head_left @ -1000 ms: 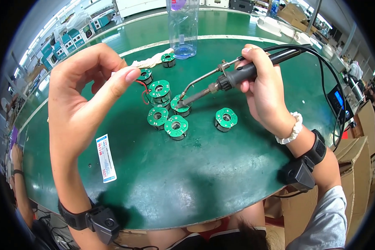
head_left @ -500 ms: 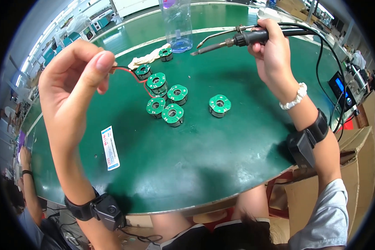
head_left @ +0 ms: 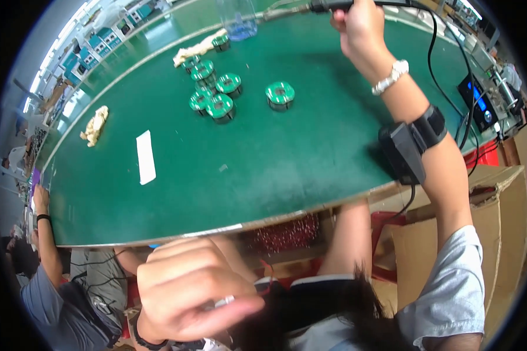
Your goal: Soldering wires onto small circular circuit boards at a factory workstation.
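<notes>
My right hand [head_left: 362, 29] grips a soldering iron [head_left: 328, 6] by its dark handle at the far edge of the view. Its metal tip points left, near a clear plastic bottle [head_left: 238, 26]. Below the table's near edge, my left hand [head_left: 196, 286] is closed over my lap. A thin red wire [head_left: 267, 270] shows beside its thumb and seems held; the fingers hide most of it. Round green circuit boards on dark cylindrical bases stand clustered mid-table, one [head_left: 220, 106] at the front. Another such board [head_left: 280, 92] stands apart to the right.
A white paper strip [head_left: 146, 157] and a crumpled cream glove [head_left: 95, 126] lie at left. Under the table edge sits a mass of red strands with white specks [head_left: 287, 234]. A station with a blue display [head_left: 479, 100] stands right, beside cardboard [head_left: 451, 245]. A co-worker's arm [head_left: 48, 240] is left.
My left hand has come down from above the table to my lap, away from the boards. My right hand has moved farther up with the soldering iron. The view has tilted down.
</notes>
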`<state>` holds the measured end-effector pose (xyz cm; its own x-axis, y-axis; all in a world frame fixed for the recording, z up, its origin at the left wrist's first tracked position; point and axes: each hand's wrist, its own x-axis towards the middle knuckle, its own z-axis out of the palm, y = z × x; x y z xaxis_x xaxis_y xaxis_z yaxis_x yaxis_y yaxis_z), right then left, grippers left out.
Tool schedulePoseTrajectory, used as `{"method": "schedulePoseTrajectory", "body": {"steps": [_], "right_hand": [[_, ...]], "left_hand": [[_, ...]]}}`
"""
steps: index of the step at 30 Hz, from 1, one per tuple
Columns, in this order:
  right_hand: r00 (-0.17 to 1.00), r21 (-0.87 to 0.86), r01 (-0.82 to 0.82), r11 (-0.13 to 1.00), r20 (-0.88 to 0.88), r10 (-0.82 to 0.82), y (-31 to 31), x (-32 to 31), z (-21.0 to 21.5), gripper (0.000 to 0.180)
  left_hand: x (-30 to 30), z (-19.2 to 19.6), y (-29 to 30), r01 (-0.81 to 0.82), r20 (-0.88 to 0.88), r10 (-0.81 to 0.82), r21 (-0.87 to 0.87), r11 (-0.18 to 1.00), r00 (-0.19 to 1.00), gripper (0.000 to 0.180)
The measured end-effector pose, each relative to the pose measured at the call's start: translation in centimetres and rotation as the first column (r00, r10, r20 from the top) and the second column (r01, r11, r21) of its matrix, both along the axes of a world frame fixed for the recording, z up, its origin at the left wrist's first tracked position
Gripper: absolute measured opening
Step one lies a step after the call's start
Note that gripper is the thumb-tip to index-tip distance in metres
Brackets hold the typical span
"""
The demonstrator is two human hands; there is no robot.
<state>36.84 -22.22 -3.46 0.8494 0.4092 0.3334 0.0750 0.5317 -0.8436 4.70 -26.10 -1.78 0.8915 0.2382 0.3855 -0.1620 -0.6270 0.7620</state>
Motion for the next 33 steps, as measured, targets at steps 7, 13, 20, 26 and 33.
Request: {"method": "schedulePoseTrajectory", "body": {"steps": [7,13,20,26,33], "right_hand": [[0.998,-0.02,-0.01,1.0,0.067,0.011,-0.4,-0.7,0.1,0.029],[0.999,0.015,-0.027,1.0,-0.024,0.027,0.2,-0.8,0.2,0.026],[0.8,0.145,-0.331,0.932,-0.481,0.359,-2.3,-0.2,2.9,0.018],[0.995,0.129,-0.096,0.987,-0.009,0.098,-0.7,-0.3,0.9,0.018],[0.995,0.264,0.034,0.964,0.086,-0.058,-3.0,-2.4,3.9,0.018]], "left_hand": [[0.5,-4.4,-1.7,-0.345,0.06,0.378,0.558,0.755,0.924,0.049],[-1.7,-4.0,-0.6,-0.447,0.051,0.491,0.503,0.739,0.87,0.04],[-4.7,-5.2,6.5,-0.85,0.246,0.868,0.434,0.299,0.431,0.034],[-7.5,-7.1,8.4,-0.844,0.319,0.874,0.51,0.167,0.366,0.043],[-7.3,-5.3,7.9,-0.837,0.214,0.925,0.523,0.162,0.313,0.054]]}}
